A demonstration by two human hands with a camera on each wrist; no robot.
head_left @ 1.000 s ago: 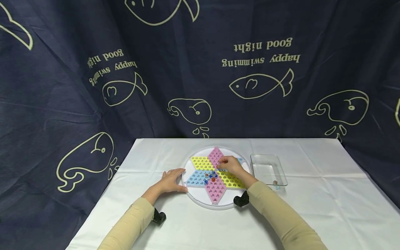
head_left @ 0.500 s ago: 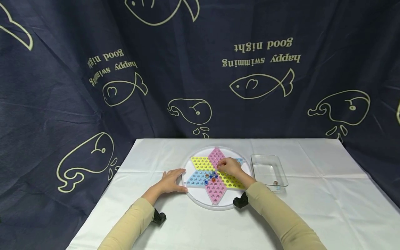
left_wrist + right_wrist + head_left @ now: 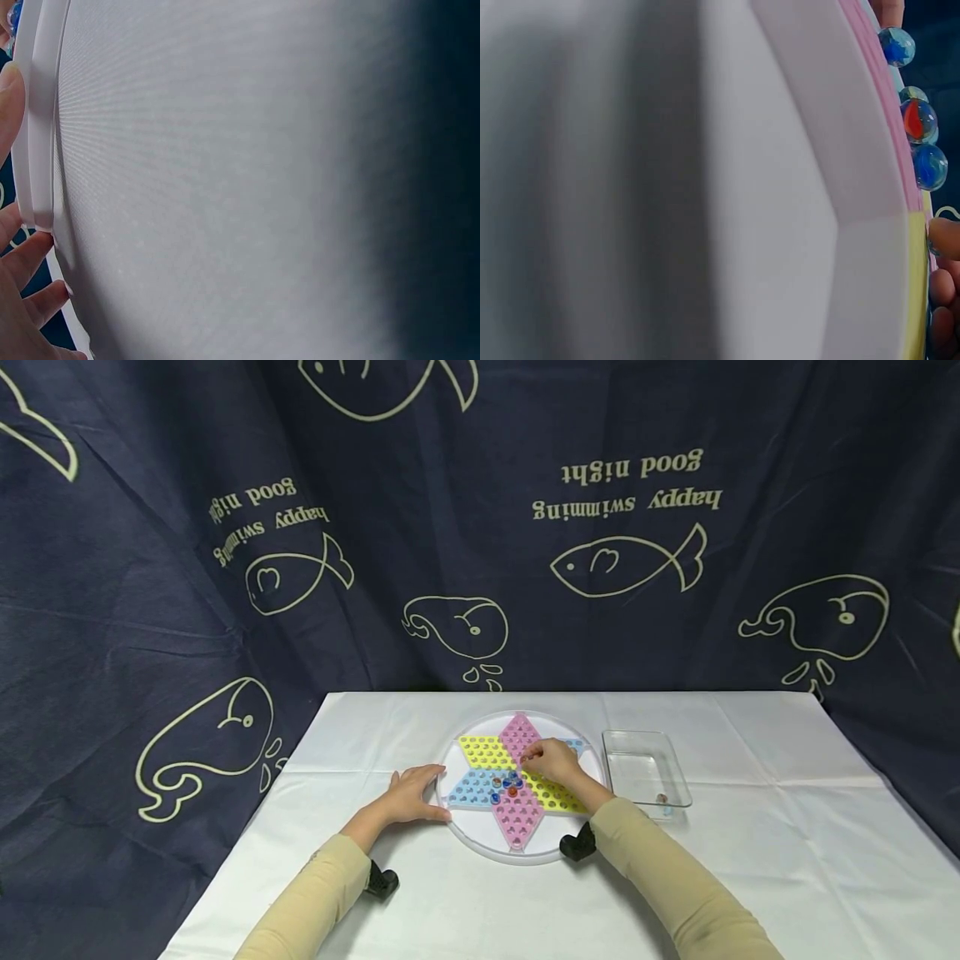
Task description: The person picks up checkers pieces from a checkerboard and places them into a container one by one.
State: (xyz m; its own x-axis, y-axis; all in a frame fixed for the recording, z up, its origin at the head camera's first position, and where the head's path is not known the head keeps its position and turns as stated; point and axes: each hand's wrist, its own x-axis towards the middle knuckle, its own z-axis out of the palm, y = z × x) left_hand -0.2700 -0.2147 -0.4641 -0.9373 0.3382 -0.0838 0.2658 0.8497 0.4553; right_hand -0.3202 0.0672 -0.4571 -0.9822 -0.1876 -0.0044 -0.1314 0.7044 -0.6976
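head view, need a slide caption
Left hand at the edge of a star-patterned game board, right hand over it near marbles.

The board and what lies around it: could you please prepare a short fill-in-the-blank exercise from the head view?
1. On the board, the nearest tip of the star is coloured ____.
2. The clear box stands to the ____ of the board.
3. The hand farther from the box is the person's ____ one.
4. The cloth under the board is ____.

Missing words: pink; right; left; white.
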